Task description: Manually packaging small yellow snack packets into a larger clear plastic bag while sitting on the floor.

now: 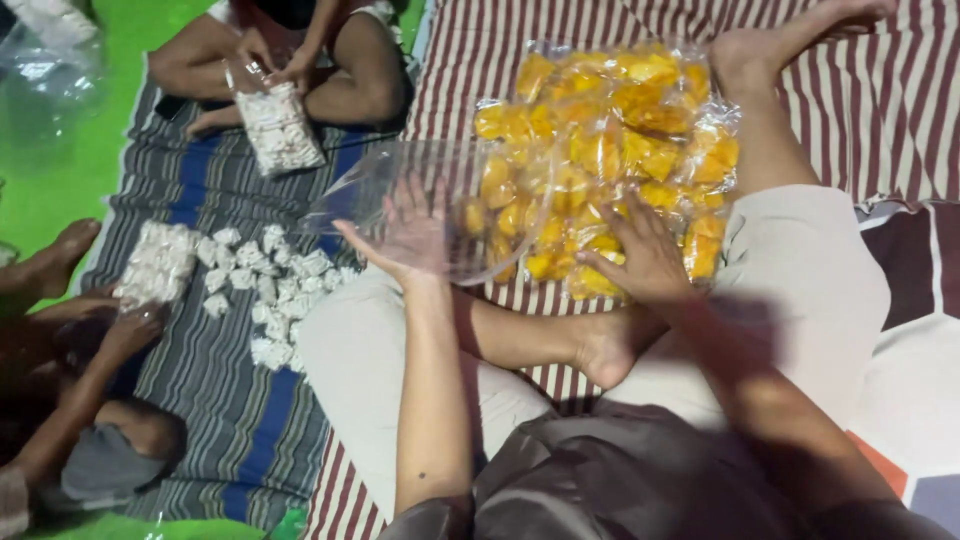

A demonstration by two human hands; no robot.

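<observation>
My left hand [408, 232] holds a large clear plastic bag [455, 205] open, fingers spread inside its mouth. My right hand [640, 255] rests on a heap of small clear packets filled with yellow snack pieces [610, 140], fingers spread over the nearest packets. The heap lies on a red-and-white striped mat [880, 100] in front of my crossed legs. Whether the right hand grips a packet is hidden under the palm.
Small white wrapped packets [270, 290] lie scattered on a blue-grey striped cloth [215, 380] at left. A person at the top holds a bag of white packets [277, 125]. Another person at the left grips a similar filled bag [155, 265]. Green flooring [60, 180] lies beyond.
</observation>
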